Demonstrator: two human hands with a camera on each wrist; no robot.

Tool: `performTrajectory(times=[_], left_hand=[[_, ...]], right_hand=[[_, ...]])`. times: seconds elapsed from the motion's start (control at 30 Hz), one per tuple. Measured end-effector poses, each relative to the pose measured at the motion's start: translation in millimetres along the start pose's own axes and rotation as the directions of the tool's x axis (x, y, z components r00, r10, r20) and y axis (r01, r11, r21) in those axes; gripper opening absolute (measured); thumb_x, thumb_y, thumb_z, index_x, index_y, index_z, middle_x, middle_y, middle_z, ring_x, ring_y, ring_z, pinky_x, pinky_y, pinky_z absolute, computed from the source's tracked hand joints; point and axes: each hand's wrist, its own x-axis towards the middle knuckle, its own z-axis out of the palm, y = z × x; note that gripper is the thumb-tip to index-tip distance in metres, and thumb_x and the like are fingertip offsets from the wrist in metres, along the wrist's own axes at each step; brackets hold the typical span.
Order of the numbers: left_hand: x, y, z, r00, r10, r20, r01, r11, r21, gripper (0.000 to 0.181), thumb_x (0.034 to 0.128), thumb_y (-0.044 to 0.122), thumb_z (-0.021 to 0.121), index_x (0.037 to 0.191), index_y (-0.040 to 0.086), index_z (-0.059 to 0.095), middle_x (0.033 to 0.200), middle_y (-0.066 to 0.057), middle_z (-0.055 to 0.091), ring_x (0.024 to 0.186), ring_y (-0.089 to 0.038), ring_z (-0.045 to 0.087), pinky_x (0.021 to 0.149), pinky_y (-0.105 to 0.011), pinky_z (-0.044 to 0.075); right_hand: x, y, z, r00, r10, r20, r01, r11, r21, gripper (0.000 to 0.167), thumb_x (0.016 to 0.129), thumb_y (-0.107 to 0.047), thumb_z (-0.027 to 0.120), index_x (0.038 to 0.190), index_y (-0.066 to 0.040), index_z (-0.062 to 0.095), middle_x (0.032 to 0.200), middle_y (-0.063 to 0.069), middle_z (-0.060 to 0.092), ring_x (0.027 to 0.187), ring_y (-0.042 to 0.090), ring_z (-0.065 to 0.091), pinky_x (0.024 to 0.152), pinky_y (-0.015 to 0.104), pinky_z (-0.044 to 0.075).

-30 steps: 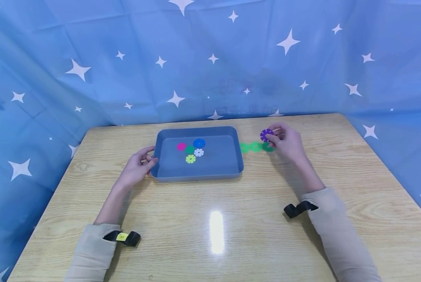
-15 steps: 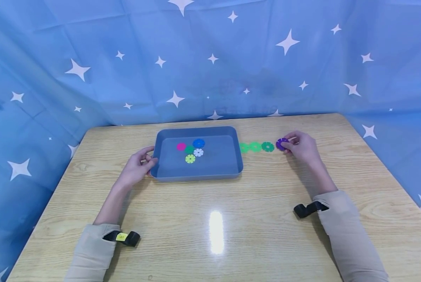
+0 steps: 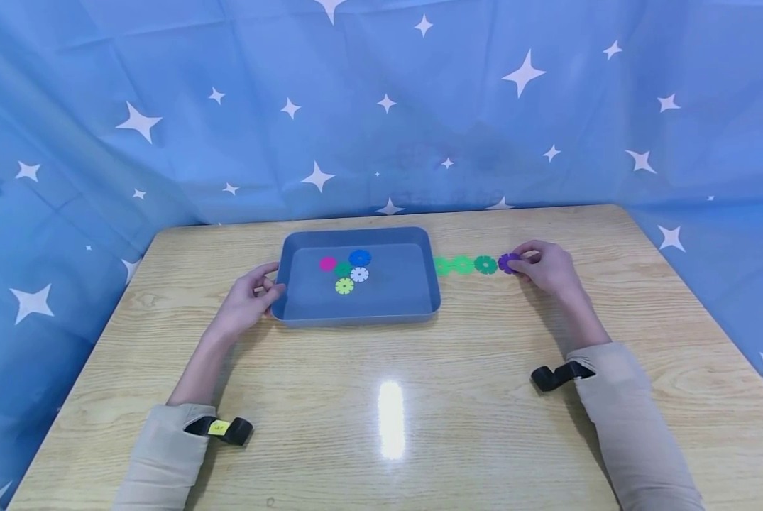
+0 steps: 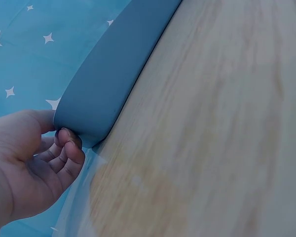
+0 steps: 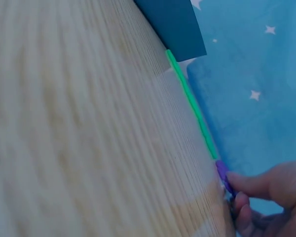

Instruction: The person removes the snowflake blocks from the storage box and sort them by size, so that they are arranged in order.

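Observation:
My right hand (image 3: 547, 268) pinches a purple notched disc (image 3: 506, 263) between thumb and fingers at the right end of a row of discs. Beside it lies a dark green disc (image 3: 485, 265), then a light green disc (image 3: 463, 265) and another partly behind the tray's edge. In the right wrist view, the purple disc (image 5: 223, 173) sits low at the tabletop, against the end of the green row (image 5: 195, 106). With its fingers at the left wall, my left hand (image 3: 245, 301) grips the blue-grey tray (image 3: 394, 309); the left wrist view shows curled fingers (image 4: 71, 150) at its corner.
Inside the tray lie a pink disc (image 3: 328, 264), a blue disc (image 3: 360, 257), a green disc (image 3: 343, 270), a white disc (image 3: 359, 275) and a yellow-green disc (image 3: 344, 286). The wooden table (image 3: 317, 411) ends at a blue star-patterned cloth (image 3: 240, 78).
My right hand has carried the purple disc rightward and down from above the dark green disc, then slightly left toward it. The left hand and tray have stayed put.

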Motion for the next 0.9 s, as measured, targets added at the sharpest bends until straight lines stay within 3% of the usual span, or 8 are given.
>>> performTrajectory(times=[0.33,0.67,0.9], left_hand=[[0.6,2.1,-0.5,1.000,0.006,-0.001,-0.006,1.000,0.003,0.057,0.1030,0.009,0.055,0.155,-0.002,0.033,0.094,-0.017,0.056,0.071,-0.015,0.060,0.051,-0.023,0.042],[-1.3,3.5,-0.4,1.000,0.000,0.006,0.000,1.000,-0.021,0.058,0.1035,0.010,0.055,0.155,-0.003,0.032,0.096,-0.019,0.056,0.065,-0.015,0.056,0.051,-0.024,0.042],[-1.0,2.8,-0.3,1.000,0.004,0.007,-0.004,1.000,-0.015,0.059,0.1035,0.009,0.055,0.155,-0.004,0.031,0.097,-0.019,0.056,0.068,-0.015,0.058,0.050,-0.024,0.042]], right_hand=[[-1.0,1,1,0.999,-0.016,-0.051,0.012,0.997,-0.075,0.034,0.098,-0.022,0.069,0.119,0.004,0.063,0.098,0.021,0.066,0.073,0.020,0.061,0.058,0.029,0.046],[-3.0,-4,0,1.000,-0.006,-0.018,0.006,0.999,-0.041,0.039,0.100,-0.025,0.066,0.122,0.006,0.059,0.101,0.023,0.066,0.073,0.021,0.065,0.058,0.027,0.048],[-4.0,-12,0,0.995,-0.067,-0.069,0.064,0.997,-0.050,0.035,0.101,-0.022,0.063,0.121,0.006,0.060,0.100,0.023,0.064,0.075,0.029,0.066,0.058,0.026,0.048]])
